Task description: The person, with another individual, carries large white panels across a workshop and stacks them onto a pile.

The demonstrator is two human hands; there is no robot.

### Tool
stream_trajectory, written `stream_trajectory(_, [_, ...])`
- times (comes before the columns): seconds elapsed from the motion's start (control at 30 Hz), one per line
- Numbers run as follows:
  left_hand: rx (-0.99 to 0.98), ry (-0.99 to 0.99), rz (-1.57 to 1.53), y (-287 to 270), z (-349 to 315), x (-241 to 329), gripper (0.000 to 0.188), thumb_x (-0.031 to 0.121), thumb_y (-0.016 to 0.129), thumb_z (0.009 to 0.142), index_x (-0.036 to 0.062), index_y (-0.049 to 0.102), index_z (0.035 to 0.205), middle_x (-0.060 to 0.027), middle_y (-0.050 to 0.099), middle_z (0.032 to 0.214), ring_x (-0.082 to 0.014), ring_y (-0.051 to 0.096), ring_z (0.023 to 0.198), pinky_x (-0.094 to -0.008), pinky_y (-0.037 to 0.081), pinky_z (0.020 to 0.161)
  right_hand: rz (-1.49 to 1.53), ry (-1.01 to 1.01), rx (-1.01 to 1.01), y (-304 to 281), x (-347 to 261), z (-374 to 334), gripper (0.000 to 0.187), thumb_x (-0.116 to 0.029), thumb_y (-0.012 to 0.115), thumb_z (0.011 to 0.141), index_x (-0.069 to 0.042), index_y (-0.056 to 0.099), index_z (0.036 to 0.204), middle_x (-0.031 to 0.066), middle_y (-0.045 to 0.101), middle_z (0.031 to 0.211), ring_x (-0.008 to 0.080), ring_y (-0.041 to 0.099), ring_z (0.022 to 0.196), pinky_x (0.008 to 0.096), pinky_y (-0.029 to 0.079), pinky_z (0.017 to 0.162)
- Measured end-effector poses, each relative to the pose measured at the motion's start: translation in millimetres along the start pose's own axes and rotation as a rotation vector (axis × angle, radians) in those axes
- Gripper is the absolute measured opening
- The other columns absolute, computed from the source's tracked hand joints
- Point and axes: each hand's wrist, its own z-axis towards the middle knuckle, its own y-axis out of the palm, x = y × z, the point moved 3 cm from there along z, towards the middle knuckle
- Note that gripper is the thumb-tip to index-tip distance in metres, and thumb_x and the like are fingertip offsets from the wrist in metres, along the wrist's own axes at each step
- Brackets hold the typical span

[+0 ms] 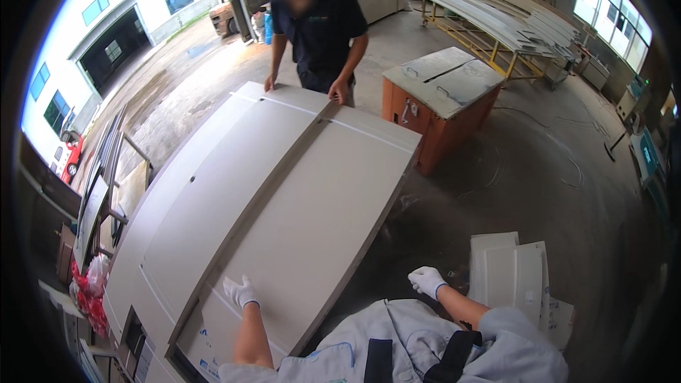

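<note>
My left hand (242,291), in a white glove, is over the near part of a large light-grey panel (319,191). Its fingers are apart, and I cannot tell whether it touches the surface. My right hand (427,281), gloved too, hangs off the panel's right side with its fingers curled and nothing visible in them. A narrower raised panel (213,177) lies lengthwise along the left of the large one, with small dark holes and a rectangular cut-out near its close end. Across from me, a person in a dark shirt (323,35) has both hands at the far edge.
An orange box with a grey lid (454,74) stands beyond the panel's right corner. Flat sheets (507,266) lie on the floor at my right. Metal bars (106,170) and red bags (91,298) are at the left. A yellow-framed rack (489,46) carries boards at the back.
</note>
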Motion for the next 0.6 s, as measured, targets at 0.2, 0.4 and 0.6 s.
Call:
stream_trajectory(0.2, [-0.162,0.218,0.060,50.3,-84.6,173.4,0.068,0.033,0.066,0.087,-0.0033,0.045,0.140,-0.0253,0.040,0.148,-0.0391,0.032,0.141,-0.0471,0.027,0.117,0.427,-0.076,0.217,-124.2,-43.5,42.5,0.014,-0.018,0.067,0.090,-0.004,0.068,0.093,0.0030,0.066,0.080,0.0109,0.063,0.067,0.0254,0.051,0.057])
stream_trajectory(0.4, [-0.113,0.323,-0.110,130.2,-72.1,296.6,0.063,0.028,0.067,0.085,-0.0034,0.048,0.137,-0.0259,0.041,0.146,-0.0401,0.035,0.138,-0.0460,0.029,0.115,0.105,-0.308,0.469,-287.8,-87.8,120.7,0.023,-0.025,0.071,0.083,-0.002,0.072,0.083,0.0106,0.071,0.077,0.0196,0.067,0.069,0.0344,0.053,0.062])
stream_trajectory(0.6, [-0.011,0.448,-0.361,209.9,-82.5,496.2,0.058,0.020,0.070,0.078,0.0001,0.054,0.130,-0.0263,0.051,0.137,-0.0399,0.045,0.130,-0.0464,0.037,0.110,0.067,0.053,0.713,-453.1,63.6,182.6,0.030,-0.021,0.070,0.083,-0.002,0.060,0.062,0.0077,0.055,0.054,0.0192,0.051,0.042,0.0377,0.037,0.040])
